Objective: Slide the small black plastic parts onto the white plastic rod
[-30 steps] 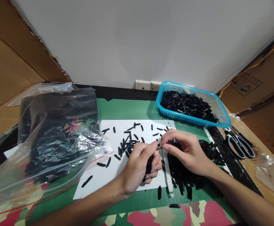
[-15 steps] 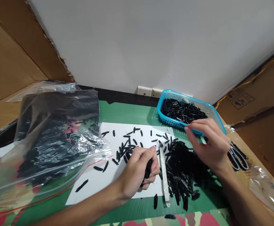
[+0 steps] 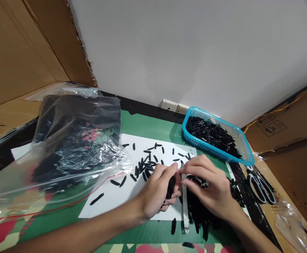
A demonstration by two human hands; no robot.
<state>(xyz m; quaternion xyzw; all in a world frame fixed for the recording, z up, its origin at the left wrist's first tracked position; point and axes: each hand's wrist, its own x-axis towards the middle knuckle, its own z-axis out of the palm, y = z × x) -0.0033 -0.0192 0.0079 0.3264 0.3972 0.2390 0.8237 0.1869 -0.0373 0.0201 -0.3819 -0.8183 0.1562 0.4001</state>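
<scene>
My left hand is closed around a clump of small black elongated pieces, whose exact kind I cannot make out. My right hand is bent in a loose pinch, its fingertips right beside the left hand's fingers. Whatever lies between them is too small or hidden to name. Beneath the right hand spreads a dark heap of the black pieces. A narrow whitish strip runs along the heap's left side. Several single black pieces are scattered over a white sheet.
A blue plastic basket holding many black pieces stands at the back right. Scissors lie at the right edge. To the left is a large clear zip bag with dark contents. Cardboard and a wall bound the green tabletop.
My right hand has come from the basket's front edge left and down to my left hand. My left hand stays closed on its clump. The view has shifted slightly.
</scene>
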